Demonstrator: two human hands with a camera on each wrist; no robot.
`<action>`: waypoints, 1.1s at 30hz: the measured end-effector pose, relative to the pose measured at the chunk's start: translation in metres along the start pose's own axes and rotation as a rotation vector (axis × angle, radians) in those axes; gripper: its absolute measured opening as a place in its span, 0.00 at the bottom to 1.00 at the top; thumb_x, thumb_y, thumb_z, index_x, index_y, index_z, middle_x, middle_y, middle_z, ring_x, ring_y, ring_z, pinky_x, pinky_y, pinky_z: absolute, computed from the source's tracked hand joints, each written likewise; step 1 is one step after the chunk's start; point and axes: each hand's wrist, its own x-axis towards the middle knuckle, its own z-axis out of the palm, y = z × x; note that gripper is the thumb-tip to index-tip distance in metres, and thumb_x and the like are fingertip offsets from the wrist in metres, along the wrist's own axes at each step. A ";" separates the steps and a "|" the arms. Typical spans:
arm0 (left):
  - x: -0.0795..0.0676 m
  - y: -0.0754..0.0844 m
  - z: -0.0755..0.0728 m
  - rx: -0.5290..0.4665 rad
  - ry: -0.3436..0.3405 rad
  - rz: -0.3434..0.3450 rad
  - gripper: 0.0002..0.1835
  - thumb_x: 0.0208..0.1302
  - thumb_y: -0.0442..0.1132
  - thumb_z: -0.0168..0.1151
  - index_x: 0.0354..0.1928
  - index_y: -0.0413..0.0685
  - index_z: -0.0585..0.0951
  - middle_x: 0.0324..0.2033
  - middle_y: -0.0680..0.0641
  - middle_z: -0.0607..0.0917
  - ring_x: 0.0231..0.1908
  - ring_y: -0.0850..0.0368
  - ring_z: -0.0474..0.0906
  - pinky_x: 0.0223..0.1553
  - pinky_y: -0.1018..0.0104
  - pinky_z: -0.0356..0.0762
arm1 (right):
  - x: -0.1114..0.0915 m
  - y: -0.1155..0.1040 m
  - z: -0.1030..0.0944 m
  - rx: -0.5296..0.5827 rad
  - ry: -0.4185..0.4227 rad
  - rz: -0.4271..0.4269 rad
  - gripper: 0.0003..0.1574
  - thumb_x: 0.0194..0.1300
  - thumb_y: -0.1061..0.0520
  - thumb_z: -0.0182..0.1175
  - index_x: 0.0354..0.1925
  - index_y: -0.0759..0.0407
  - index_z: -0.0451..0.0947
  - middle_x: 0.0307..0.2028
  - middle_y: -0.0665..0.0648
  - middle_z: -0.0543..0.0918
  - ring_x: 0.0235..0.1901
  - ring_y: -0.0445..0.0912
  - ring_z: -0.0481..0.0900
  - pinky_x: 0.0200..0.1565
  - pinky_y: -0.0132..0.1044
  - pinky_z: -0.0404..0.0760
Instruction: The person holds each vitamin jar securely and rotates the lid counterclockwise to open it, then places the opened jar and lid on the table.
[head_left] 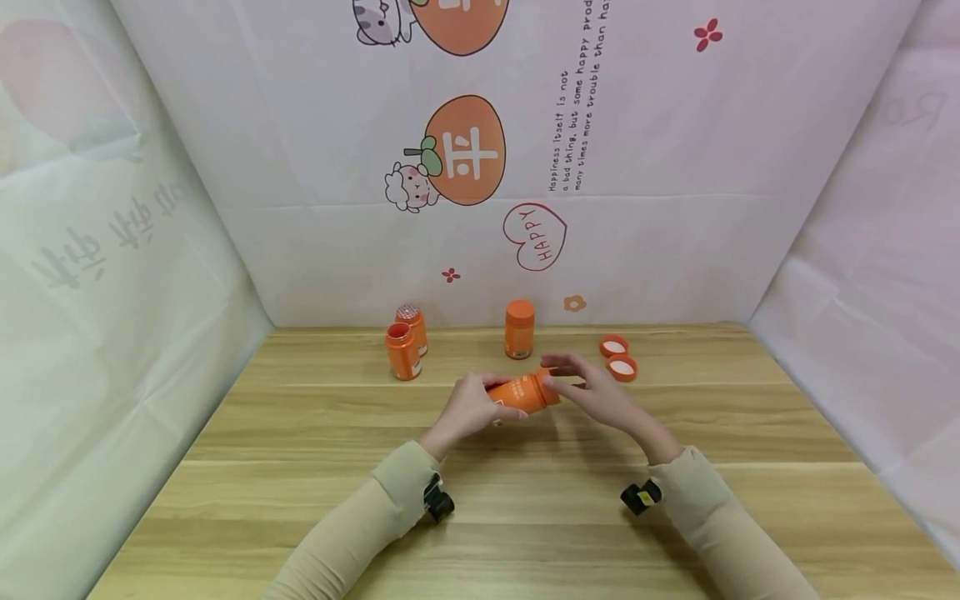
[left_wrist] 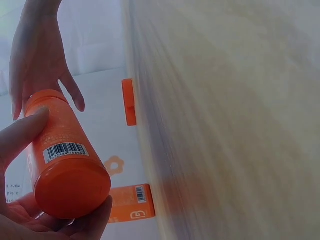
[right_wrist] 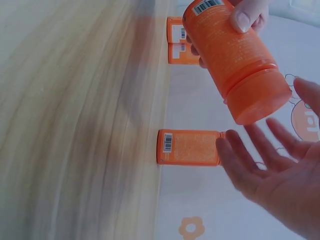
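Observation:
My left hand [head_left: 468, 408] grips an orange plastic bottle [head_left: 517, 395] above the table, tilted with its capped end toward the right. The left wrist view shows the bottle's base and a barcode label [left_wrist: 66, 151], with the thumb along its side. Around the orange cap [right_wrist: 260, 97] spread the fingers of my right hand [head_left: 603, 400]. In the right wrist view this hand [right_wrist: 280, 172] is relaxed, and a gap shows between its fingers and the cap. The cap sits on the bottle's neck.
Behind the hands stands another capped orange bottle [head_left: 519, 332]. Two uncapped bottles stand at the back left, one with a red opening [head_left: 402, 354], the other with a silvery top [head_left: 409, 313]. Two loose orange caps [head_left: 613, 346] lie at the right with white insides up. White printed sheets enclose the wooden table [head_left: 525, 533].

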 end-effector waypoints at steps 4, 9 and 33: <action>-0.001 0.001 0.003 0.026 0.005 0.034 0.31 0.38 0.49 0.79 0.50 0.53 0.83 0.45 0.52 0.84 0.41 0.57 0.76 0.45 0.60 0.74 | 0.004 -0.002 0.002 -0.034 0.021 0.035 0.32 0.69 0.40 0.51 0.63 0.54 0.66 0.57 0.61 0.75 0.56 0.57 0.74 0.52 0.51 0.77; -0.002 0.004 0.005 0.049 0.018 0.054 0.31 0.37 0.47 0.80 0.50 0.52 0.83 0.46 0.51 0.84 0.41 0.57 0.77 0.44 0.61 0.74 | 0.007 -0.003 0.003 -0.054 0.034 0.067 0.32 0.70 0.40 0.49 0.63 0.56 0.66 0.55 0.62 0.76 0.53 0.57 0.75 0.47 0.47 0.79; -0.005 0.006 0.008 0.045 0.083 0.089 0.30 0.36 0.38 0.80 0.49 0.49 0.83 0.43 0.49 0.85 0.41 0.57 0.77 0.45 0.60 0.74 | 0.005 -0.004 0.001 0.020 -0.125 0.308 0.38 0.67 0.31 0.45 0.53 0.61 0.73 0.36 0.58 0.83 0.34 0.52 0.84 0.39 0.48 0.82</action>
